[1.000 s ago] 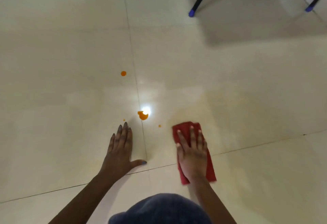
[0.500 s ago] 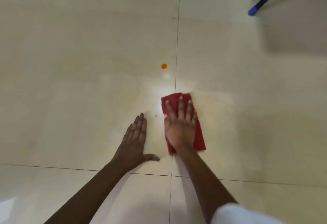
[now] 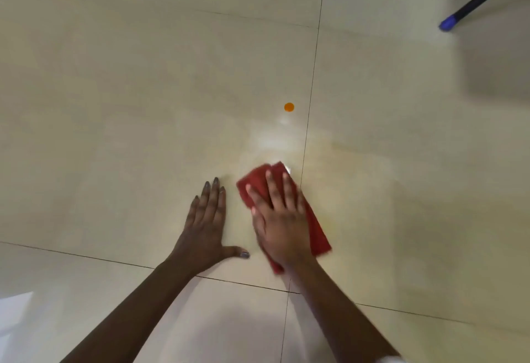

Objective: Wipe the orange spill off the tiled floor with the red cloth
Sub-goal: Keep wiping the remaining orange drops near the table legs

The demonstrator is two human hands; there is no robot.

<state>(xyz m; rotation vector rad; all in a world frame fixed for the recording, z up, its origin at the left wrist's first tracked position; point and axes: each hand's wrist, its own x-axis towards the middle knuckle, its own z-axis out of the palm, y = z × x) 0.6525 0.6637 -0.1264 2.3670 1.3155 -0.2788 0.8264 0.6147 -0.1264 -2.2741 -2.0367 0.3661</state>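
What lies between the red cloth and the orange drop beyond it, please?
Head view: only bare tile with a light glare lies between red cloth and orange drop.

Tiled floor point(image 3: 143, 99) bears red cloth point(image 3: 317, 232), orange drop point(image 3: 288, 107).

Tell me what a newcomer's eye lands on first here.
The red cloth, pressed flat on the pale tiled floor under the right hand at centre. Next, one round orange drop lying apart beyond it, near a grout line. The left hand rests flat on the floor beside the cloth.
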